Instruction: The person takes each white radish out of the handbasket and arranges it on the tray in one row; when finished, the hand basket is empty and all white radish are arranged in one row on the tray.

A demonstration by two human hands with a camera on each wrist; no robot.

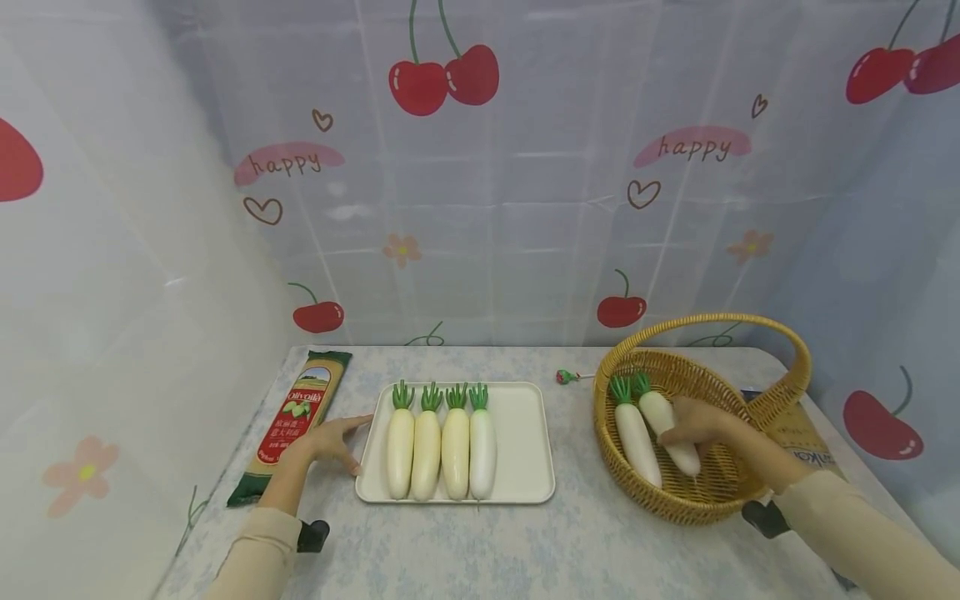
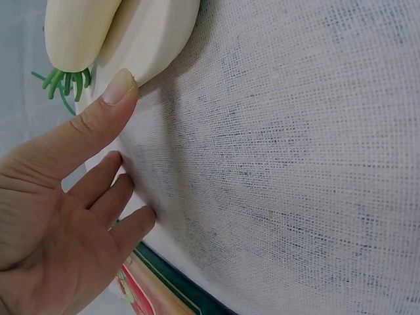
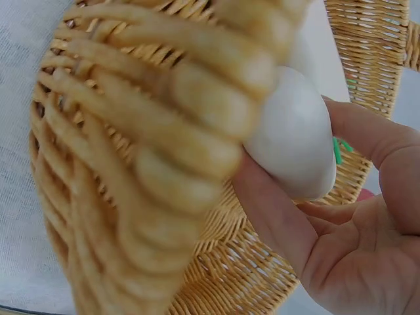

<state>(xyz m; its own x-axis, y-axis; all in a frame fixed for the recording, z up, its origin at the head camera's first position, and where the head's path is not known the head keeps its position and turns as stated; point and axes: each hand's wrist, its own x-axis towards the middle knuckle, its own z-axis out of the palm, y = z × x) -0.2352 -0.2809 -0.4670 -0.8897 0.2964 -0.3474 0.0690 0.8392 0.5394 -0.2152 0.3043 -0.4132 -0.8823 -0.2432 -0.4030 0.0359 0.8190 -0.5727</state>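
Inside the wicker basket [image 1: 660, 498], my right hand [image 1: 699, 421] grips a white radish [image 1: 684, 460] with a green leaf stub. In the right wrist view, thumb and fingers lie round the radish's pale rounded end [image 3: 295, 141], behind the blurred basket rim. A second white radish [image 1: 637, 446] lies in the basket to its left. My left hand [image 1: 327, 442] is at the left edge of a white tray [image 1: 525, 442], fingers spread, thumb tip by the tray rim. Several radishes [image 1: 427, 454] lie side by side on the tray, green tops toward the back.
A green-ended pasta packet [image 1: 300, 417] lies left of the tray. Between tray and basket, toward the back, is a small red-and-green item on a thin stick [image 1: 566, 377]. A brown package [image 1: 813, 433] lies partly behind the basket, whose tall handle [image 1: 712, 318] arches above it.
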